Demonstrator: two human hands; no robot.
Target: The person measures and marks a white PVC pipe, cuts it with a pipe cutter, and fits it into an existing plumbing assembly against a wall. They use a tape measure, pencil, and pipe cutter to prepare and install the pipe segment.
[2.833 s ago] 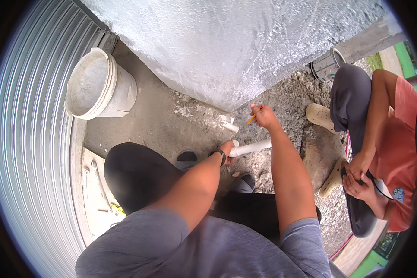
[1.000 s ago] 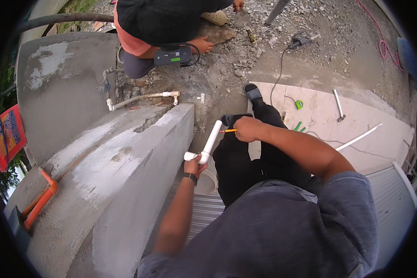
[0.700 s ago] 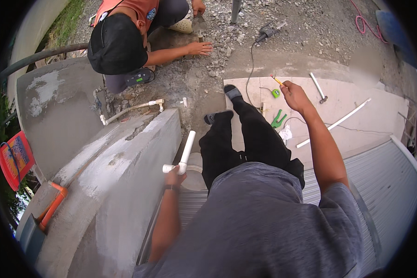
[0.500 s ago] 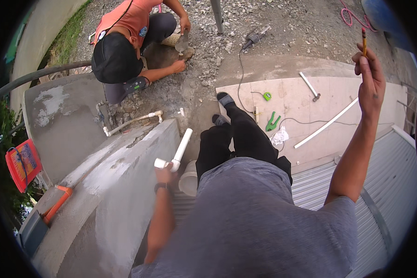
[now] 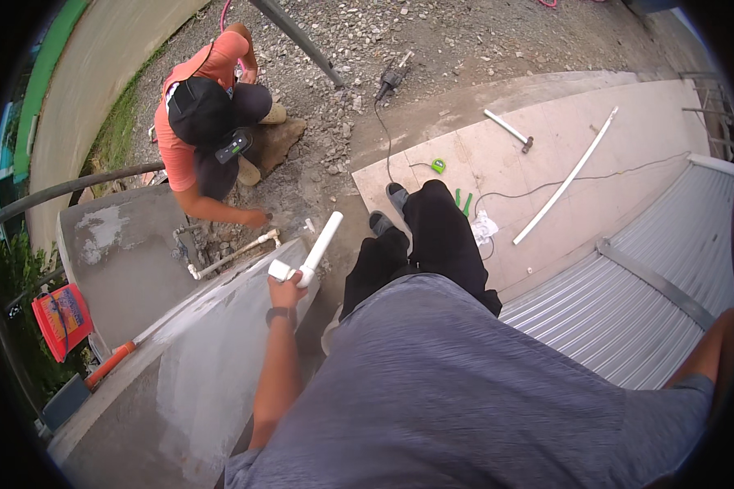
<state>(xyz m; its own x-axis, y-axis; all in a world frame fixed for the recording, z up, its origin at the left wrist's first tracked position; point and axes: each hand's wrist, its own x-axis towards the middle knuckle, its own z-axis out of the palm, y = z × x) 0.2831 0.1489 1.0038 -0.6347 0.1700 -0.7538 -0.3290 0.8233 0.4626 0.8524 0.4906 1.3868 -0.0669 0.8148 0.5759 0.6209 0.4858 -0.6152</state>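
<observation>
My left hand (image 5: 285,288) is closed around the white fitting end of a short white plastic pipe (image 5: 324,240). The pipe slants up to the right, beside the top of a grey concrete wall (image 5: 212,359). At the far right edge only my right upper arm and elbow (image 5: 705,354) show; the hand itself is out of the picture. Beyond the wall's end lies a small white pipe fitting (image 5: 309,225), near an installed run of pipe (image 5: 236,254).
A co-worker in an orange shirt (image 5: 183,163) crouches at upper left, one hand near the installed pipe. On the pale panels lie a hammer (image 5: 514,134), a long white pipe (image 5: 567,179), a green tape measure (image 5: 438,165), green cutters (image 5: 462,202) and a cable. Corrugated metal (image 5: 595,310) spans the right.
My right hand, earlier raised with a pencil, has left the picture. My left hand still grips the pipe, now slightly higher. The co-worker has reached toward the installed pipe. The view has turned.
</observation>
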